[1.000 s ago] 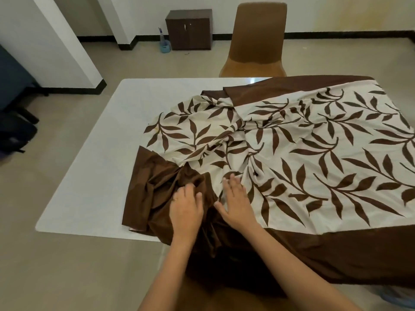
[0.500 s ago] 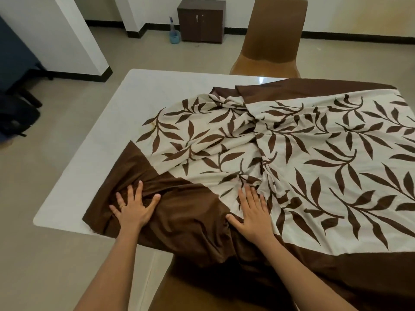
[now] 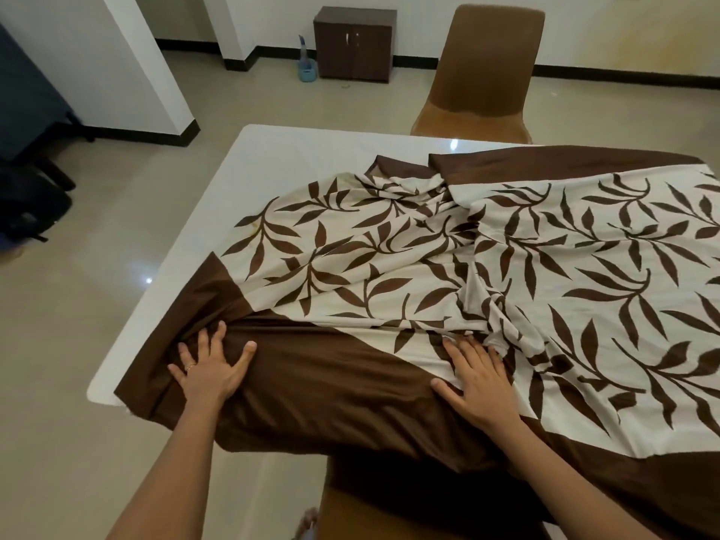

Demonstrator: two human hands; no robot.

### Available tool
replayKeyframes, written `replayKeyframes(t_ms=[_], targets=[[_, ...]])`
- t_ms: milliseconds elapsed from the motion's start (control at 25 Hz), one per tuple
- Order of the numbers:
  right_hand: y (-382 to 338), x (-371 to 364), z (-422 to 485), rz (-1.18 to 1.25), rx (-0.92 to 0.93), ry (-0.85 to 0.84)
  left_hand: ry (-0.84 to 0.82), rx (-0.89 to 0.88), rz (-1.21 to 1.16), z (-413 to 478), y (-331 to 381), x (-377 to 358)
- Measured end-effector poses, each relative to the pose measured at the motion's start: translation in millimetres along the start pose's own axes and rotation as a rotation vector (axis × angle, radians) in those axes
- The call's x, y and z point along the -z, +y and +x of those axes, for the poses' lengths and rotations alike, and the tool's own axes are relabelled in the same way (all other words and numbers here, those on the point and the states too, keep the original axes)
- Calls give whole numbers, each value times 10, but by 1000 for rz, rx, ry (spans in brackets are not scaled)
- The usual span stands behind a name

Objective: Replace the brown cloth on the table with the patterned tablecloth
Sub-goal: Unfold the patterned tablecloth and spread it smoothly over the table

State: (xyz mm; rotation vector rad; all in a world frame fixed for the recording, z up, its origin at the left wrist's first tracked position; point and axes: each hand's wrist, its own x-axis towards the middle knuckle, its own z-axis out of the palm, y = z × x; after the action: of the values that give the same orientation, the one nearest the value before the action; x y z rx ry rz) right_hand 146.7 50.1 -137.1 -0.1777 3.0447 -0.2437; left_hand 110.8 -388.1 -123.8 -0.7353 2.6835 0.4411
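The patterned tablecloth (image 3: pixel 389 267), cream with brown leaves and a wide brown border, lies on the white tabletop (image 3: pixel 296 157) but is only partly spread. Beyond both hands it is bunched into folds, and bare tabletop shows to the left of the left hand and past the folds.

The left hand (image 3: pixel 210 368) lies flat, fingers spread, on the brown border near a corner. The right hand (image 3: pixel 477 380) lies flat, fingers straight, where the border meets the leaf print. Neither grips anything.

No separate plain brown cloth can be picked out; the brown under the hands looks like the border. The step in hand seems to be spreading and smoothing the new cloth. The next move likely calls for drawing the corner by the left hand outward and easing out the folds ahead of the right hand. The cloth already hangs over the near edge between the arms, so it should not be dragged further off.
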Motion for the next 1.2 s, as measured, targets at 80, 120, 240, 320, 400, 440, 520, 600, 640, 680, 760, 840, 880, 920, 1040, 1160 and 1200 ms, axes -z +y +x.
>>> replayKeyframes(t_ms=[80,120,240,320,400,440,520,600,640,680,760,840,880,920,1040,1160,1200], targets=[[-403,40,86,48,-40,148,3,-31,18,0,-18,21],[-659,30,173,98,-48,198,7,-29,25,-18,-5,37],[-1510,-29,547,291,-29,115,117,-47,129,-94,83,143],[-2007,-187,744,287,-18,-36,302,-179,176,-30,76,246],[-2348,-359,823,159,-27,-98,384,-424,68,93,61,302],[-2481,-418,833,115,-32,-102,334,-546,-24,167,77,324],[-2705,-478,835,90,-16,-92,156,-728,-106,332,158,368],[-2820,-504,824,77,17,-89,29,-811,-1,497,241,344],[-2844,-522,800,72,38,-88,-19,-786,72,594,231,324],[-2850,-537,761,70,56,-82,-51,-718,117,698,183,309],[-2823,-559,647,77,79,-51,-66,-550,134,882,5,314],[-2791,-559,555,93,81,-36,-54,-465,113,999,-204,339],[-2783,-550,534,102,76,-37,-47,-434,94,1028,-289,377],[-2781,-544,530,110,68,-42,-35,-393,76,1054,-368,429],[-2800,-494,552,109,61,-49,3,-249,68,1114,-609,638],[-2828,-451,558,82,58,-73,31,-126,97,1134,-685,814],[-2838,-442,565,77,54,-75,86,-115,83,1139,-603,844]])
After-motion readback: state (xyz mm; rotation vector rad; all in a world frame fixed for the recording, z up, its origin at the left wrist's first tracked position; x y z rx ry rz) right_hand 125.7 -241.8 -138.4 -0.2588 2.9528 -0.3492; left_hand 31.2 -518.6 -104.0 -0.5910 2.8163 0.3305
